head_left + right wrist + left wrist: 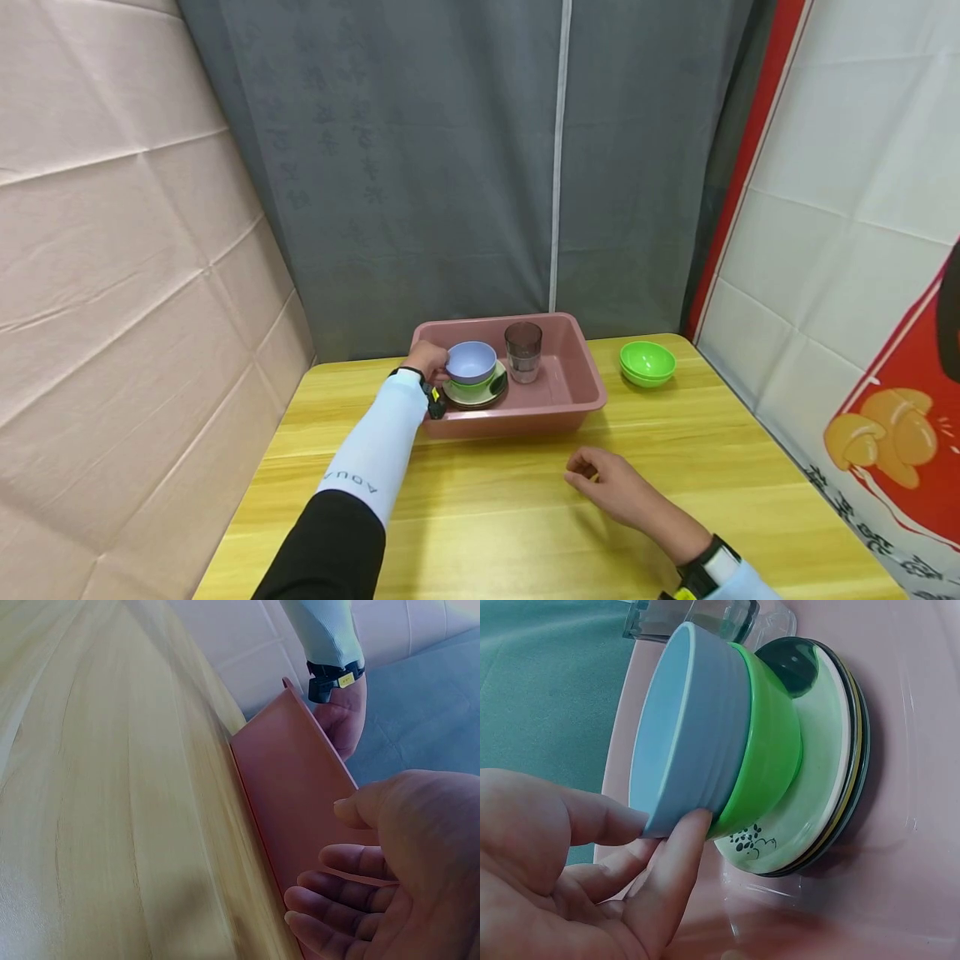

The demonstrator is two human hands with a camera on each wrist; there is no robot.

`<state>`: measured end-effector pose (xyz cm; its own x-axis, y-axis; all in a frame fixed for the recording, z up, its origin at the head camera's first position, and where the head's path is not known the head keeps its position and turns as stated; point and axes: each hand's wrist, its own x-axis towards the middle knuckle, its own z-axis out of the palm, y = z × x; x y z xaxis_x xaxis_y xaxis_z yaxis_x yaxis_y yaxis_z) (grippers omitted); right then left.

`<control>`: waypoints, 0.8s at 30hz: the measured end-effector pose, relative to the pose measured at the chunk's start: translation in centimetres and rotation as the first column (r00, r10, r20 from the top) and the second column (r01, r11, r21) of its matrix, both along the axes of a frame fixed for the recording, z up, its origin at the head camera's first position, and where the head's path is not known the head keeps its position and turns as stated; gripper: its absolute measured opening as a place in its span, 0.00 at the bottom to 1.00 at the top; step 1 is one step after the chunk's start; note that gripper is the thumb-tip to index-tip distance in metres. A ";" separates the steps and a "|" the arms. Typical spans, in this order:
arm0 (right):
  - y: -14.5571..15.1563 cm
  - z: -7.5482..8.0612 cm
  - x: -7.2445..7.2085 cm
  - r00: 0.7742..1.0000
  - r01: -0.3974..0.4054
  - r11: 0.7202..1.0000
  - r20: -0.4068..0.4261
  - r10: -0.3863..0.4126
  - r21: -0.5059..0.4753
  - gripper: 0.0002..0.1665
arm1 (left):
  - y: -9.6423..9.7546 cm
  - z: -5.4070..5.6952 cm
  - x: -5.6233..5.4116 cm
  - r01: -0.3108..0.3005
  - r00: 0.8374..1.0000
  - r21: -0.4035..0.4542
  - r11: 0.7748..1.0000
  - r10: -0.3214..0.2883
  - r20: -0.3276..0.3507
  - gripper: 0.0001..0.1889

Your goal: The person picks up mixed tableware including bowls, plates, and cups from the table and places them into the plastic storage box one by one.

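My left hand (427,360) reaches into a pink plastic basin (517,427) and pinches the near rim of a light blue bowl (712,720) between thumb and fingers. That bowl sits nested in a bright green bowl (776,739). Under them lies a stack of plates (826,761); the top one is pale with a dark patch and a small black print. Just in front of the basin, my right hand (611,485) hovers over the table with its fingers loosely bent, holding nothing. In the right wrist view its fingers (337,900) show beside the basin's outer wall.
A dark-tinted glass (522,337) stands in the basin beside the bowls, with a clear glass (523,368) at its lower end. Stacked green bowls (647,360) rest on the wooden table (480,517) right of the basin. A grey curtain (420,167) hangs behind.
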<state>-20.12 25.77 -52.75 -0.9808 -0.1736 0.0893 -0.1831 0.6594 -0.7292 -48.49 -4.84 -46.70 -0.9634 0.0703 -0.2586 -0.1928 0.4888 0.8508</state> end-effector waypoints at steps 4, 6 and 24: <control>0.0 -0.1 0.0 1.000 0.004 1.000 0.005 -0.004 0.001 0.07 | 0.1 0.0 -0.1 0.012 1.000 -0.025 1.000 -0.012 -0.009 0.10; 0.1 -0.1 0.0 1.000 0.004 1.000 0.012 -0.004 0.000 0.07 | 0.2 0.1 -0.1 0.009 1.000 -0.032 0.999 -0.009 -0.010 0.11; 0.3 -0.1 -0.2 0.999 0.000 1.000 0.040 -0.001 0.019 0.05 | 0.6 0.6 0.8 0.006 1.000 -0.073 0.997 -0.007 -0.015 0.14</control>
<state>-20.30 26.09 -52.89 -0.9836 -0.1742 0.0468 -0.1536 0.6732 -0.7234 -47.70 -4.28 -46.12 -0.9668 0.0581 -0.2490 -0.1770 0.5508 0.8157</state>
